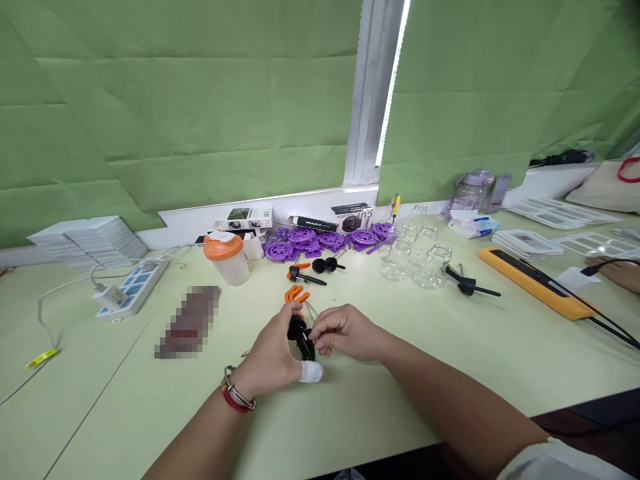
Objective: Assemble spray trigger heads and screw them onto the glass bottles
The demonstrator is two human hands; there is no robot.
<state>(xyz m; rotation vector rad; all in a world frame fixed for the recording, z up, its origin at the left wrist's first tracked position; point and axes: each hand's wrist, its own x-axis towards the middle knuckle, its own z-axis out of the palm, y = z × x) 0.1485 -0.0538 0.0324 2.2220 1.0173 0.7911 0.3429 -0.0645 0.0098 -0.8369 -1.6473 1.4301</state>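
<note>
My left hand (274,352), its thumb wrapped in white tape, is closed around a glossy black plastic part (303,339) above the table. From the other side my right hand (345,331) comes up to the same part, fingertips pinched together at its edge. Whatever those fingertips hold is too small or hidden to name. Just beyond the hands lie an orange clip-like piece (296,295) and a metal rod (312,311). Farther back are a black piece with a thin stem (307,275) and a black double-knobbed part (329,265).
Purple plastic wheels (326,241) are heaped by the wall, beside clear glass bottles (395,267). An orange-lidded shaker cup (227,257) and a power strip (133,290) stand left. An orange power bar (535,283) lies right, near another person's hand (617,275).
</note>
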